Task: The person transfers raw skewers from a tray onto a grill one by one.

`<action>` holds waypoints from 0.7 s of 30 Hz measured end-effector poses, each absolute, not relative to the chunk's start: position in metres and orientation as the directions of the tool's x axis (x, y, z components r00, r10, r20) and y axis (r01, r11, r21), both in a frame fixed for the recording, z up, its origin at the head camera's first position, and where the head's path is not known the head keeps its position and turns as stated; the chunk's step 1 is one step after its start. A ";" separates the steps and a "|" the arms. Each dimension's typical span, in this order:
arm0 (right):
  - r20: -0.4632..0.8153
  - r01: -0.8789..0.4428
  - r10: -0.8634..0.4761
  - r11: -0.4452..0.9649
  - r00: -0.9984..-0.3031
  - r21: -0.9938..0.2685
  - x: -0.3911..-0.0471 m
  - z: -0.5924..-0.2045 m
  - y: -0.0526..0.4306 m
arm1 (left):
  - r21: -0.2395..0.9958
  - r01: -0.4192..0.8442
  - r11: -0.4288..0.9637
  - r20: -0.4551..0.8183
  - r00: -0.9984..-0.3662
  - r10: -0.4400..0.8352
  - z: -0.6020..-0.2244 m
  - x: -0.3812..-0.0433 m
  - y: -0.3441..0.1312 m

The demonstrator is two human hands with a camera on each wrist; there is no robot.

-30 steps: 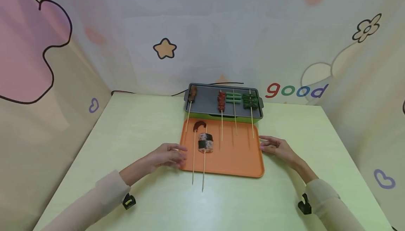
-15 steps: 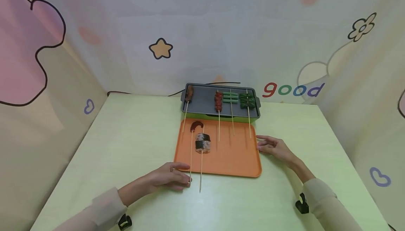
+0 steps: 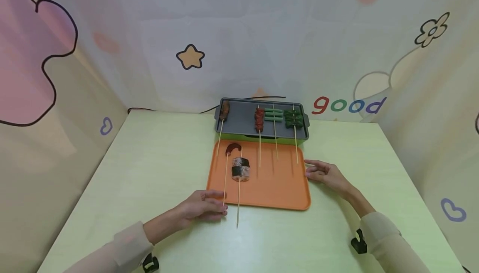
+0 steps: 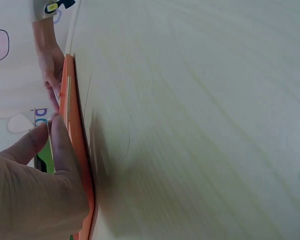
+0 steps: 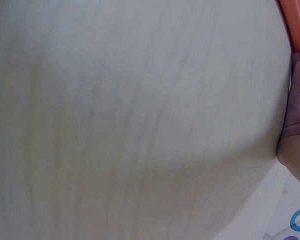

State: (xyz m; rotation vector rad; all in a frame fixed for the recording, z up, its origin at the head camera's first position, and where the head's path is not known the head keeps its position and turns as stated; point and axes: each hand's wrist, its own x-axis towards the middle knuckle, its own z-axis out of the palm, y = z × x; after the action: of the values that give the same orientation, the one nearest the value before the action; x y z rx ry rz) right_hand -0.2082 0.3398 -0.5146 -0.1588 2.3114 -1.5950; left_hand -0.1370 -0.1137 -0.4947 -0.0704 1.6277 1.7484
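Between thumb and fingers, my left hand (image 3: 203, 207) pinches the lower stick of a skewer (image 3: 225, 177) topped by a curled dark red piece, at the near left corner of an orange tray (image 3: 277, 190). The left wrist view shows thumb and fingertip meeting on the thin stick. Just right of it, a skewer with a thick black-and-white banded roll (image 3: 240, 170) lies on the tray, its stick end past the near rim. My right hand (image 3: 327, 176) rests against the tray's right edge, fingers fairly straight; the right wrist view shows the fingers (image 5: 296, 95) right at the rim.
Behind the tray stands a grey-topped green grill (image 3: 239, 119). On it lie a brown meat skewer (image 3: 224, 111), a red meat skewer (image 3: 259, 119), a green bean-like skewer (image 3: 273, 115) and a dark leafy skewer (image 3: 293, 118), sticks reaching over the tray. A printed curtain (image 3: 239, 48) hangs behind.
My left hand has moved from the tray's left edge down to the curled-piece skewer's stick and now pinches it. That stick's lower end has shifted slightly. My right hand stays at the tray's edge.
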 end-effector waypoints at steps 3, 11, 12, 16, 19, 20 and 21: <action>-0.198 0.090 -0.272 0.363 -0.942 -0.927 -0.210 -0.514 0.340 | 0.854 -0.516 0.064 -0.487 -0.752 0.444 -0.495 -0.139 -0.113; -0.212 0.107 -0.277 0.351 -0.937 -0.930 -0.209 -0.513 0.339 | 0.842 -0.540 0.025 -0.500 -0.761 0.412 -0.496 -0.138 -0.114; -0.213 0.107 -0.277 0.352 -0.937 -0.930 -0.209 -0.513 0.339 | 0.839 -0.544 0.020 -0.503 -0.760 0.411 -0.495 -0.137 -0.114; -0.209 0.102 -0.282 0.349 -0.936 -0.932 -0.209 -0.512 0.338 | 0.838 -0.545 0.010 -0.499 -0.760 0.417 -0.494 -0.135 -0.118; -0.209 0.099 -0.281 0.360 -0.937 -0.928 -0.209 -0.512 0.339 | 0.842 -0.539 0.018 -0.494 -0.759 0.424 -0.494 -0.134 -0.120; -0.209 0.098 -0.281 0.364 -0.937 -0.926 -0.209 -0.512 0.339 | 0.844 -0.536 0.021 -0.493 -0.759 0.424 -0.494 -0.133 -0.121; -0.212 0.099 -0.279 0.369 -0.937 -0.924 -0.209 -0.512 0.339 | 0.846 -0.532 0.026 -0.491 -0.760 0.426 -0.494 -0.133 -0.122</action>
State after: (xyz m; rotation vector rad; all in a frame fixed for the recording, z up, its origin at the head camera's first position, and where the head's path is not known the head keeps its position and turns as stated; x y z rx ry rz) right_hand -0.2091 0.3389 -0.5122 -0.1585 2.3024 -1.5887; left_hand -0.1326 -0.1215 -0.4942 -0.1095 1.6325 1.8092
